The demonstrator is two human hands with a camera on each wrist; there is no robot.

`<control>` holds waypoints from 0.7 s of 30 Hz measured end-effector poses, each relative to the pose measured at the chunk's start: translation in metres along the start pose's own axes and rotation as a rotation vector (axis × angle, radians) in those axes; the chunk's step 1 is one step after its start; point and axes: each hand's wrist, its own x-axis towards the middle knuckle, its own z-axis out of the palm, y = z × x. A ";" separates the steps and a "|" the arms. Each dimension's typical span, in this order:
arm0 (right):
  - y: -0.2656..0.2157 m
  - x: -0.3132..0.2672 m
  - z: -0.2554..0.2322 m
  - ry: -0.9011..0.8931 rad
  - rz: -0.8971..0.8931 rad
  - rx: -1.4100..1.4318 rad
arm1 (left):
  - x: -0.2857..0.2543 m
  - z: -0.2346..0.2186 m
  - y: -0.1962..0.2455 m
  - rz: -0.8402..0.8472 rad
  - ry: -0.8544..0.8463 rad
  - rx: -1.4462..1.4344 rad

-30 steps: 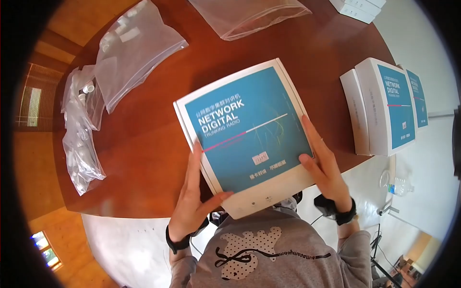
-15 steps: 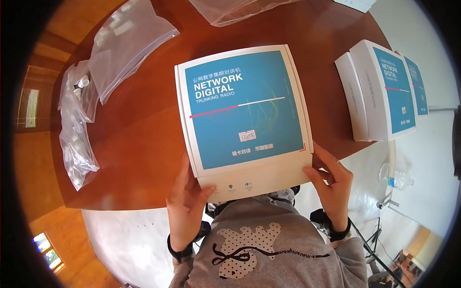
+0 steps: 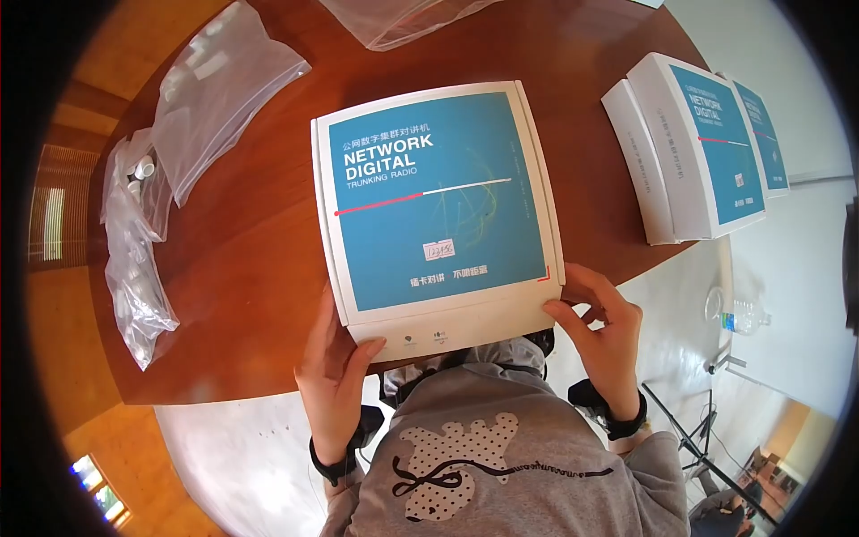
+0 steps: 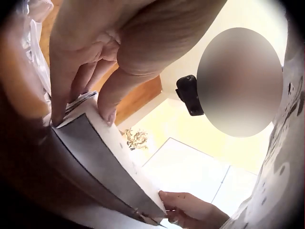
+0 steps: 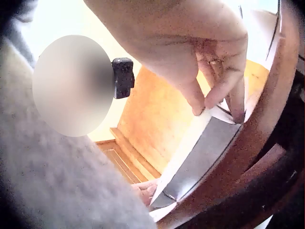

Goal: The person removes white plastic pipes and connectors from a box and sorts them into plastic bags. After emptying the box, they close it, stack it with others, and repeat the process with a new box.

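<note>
A white carton (image 3: 483, 134) with a blue "NETWORK DIGITAL" cover faces up at the near table edge, with a small handwritten sticker on it. My left hand (image 3: 331, 389) grips its near left corner, thumb on the white front side and fingers along the left side. At the near right corner, my right hand (image 3: 608, 336) pinches it the same way. In the left wrist view the left hand (image 4: 138, 38) has thumb and fingers on the carton's corner (image 4: 124, 152). The right wrist view shows the right hand (image 5: 205, 52) holding the opposite corner of the carton (image 5: 190, 157).
Similar cartons (image 3: 667, 161) stand together on the right of the brown table (image 3: 242, 295). Clear plastic bags with small white items lie at the left, one upper (image 3: 215, 98), one lower (image 3: 139, 286). Another bag (image 3: 403, 18) lies at the far edge. A plastic bottle (image 3: 747, 318) is beyond the table.
The carton has turned straighter and its near side has come closer to the table edge. Both hands have shifted from its sides to its near corners. The view has moved slightly.
</note>
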 end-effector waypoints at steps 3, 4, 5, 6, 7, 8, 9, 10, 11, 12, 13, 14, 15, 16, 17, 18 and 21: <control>0.008 0.008 0.000 0.020 -0.188 -0.116 | 0.002 -0.003 -0.002 -0.037 0.037 0.008; 0.006 0.015 0.001 0.051 -0.321 -0.208 | 0.004 -0.004 -0.005 -0.011 0.037 0.018; 0.004 0.020 0.002 0.082 -0.453 -0.300 | 0.005 -0.006 -0.010 0.013 0.037 0.028; 0.006 0.023 0.004 0.054 -0.441 -0.229 | 0.007 -0.008 -0.014 0.038 0.036 0.038; 0.009 0.026 0.007 0.025 -0.430 -0.158 | 0.008 -0.011 -0.017 0.057 0.051 0.116; 0.013 0.028 0.009 -0.004 -0.416 -0.088 | 0.009 -0.013 -0.019 0.074 0.066 0.195; 0.015 0.032 0.010 -0.004 -0.452 -0.093 | 0.010 -0.014 -0.021 0.091 0.081 0.273; 0.018 0.036 0.010 -0.004 -0.488 -0.098 | 0.011 -0.013 -0.024 0.117 0.122 0.282; 0.020 0.039 0.011 -0.003 -0.524 -0.103 | 0.012 -0.010 -0.026 0.144 0.163 0.291; 0.021 0.041 0.013 0.021 -0.541 -0.121 | 0.012 -0.007 -0.029 0.171 0.204 0.300; 0.022 0.042 0.014 0.044 -0.558 -0.139 | 0.011 -0.005 -0.034 0.162 0.237 0.277; 0.023 0.043 0.016 0.071 -0.575 -0.157 | 0.011 -0.004 -0.039 0.156 0.269 0.255; 0.025 0.043 0.017 0.080 -0.576 -0.155 | 0.011 -0.003 -0.040 0.151 0.300 0.233; 0.026 0.042 0.018 0.090 -0.577 -0.154 | 0.011 -0.001 -0.038 0.159 0.316 0.289; 0.027 0.041 0.018 0.102 -0.578 -0.153 | 0.010 0.000 -0.035 0.168 0.332 0.344; 0.027 0.041 0.019 0.092 -0.577 -0.166 | 0.010 0.001 -0.032 0.179 0.346 0.398; 0.022 0.038 0.016 0.096 -0.577 -0.157 | 0.010 0.003 -0.028 0.255 0.357 0.528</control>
